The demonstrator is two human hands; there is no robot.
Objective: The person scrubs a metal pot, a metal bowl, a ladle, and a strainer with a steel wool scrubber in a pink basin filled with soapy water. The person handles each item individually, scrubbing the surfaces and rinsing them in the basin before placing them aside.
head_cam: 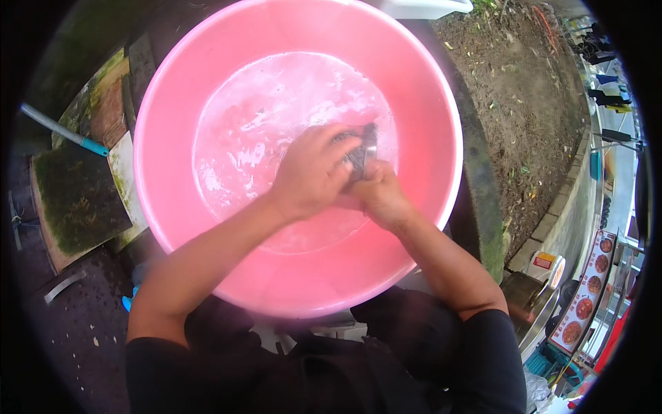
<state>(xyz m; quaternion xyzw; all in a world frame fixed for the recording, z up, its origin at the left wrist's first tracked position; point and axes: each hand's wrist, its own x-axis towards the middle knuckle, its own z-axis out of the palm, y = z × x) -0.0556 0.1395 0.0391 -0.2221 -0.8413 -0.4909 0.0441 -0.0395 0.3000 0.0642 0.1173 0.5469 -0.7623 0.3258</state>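
A large round pink plastic basin (170, 129) stands before me with water (289, 103) in it. My right hand (382, 194) grips a grey metal object (370, 150) over the basin's right half. That object has a shiny edge and a dark part, but blur and my fingers hide its exact kind. My left hand (315, 171) lies against it from the left, fingers spread and bent over its dark part. Whether the left fingers also hold something small cannot be made out.
Bare soil (522, 119) lies to the right, bordered by a low concrete kerb (556, 212). A white bucket (543, 264) and a food-picture banner (584, 295) are at lower right. On the left are a mossy slab (77, 196) and a pole with a teal end (93, 146). A white container (424, 8) touches the top edge.
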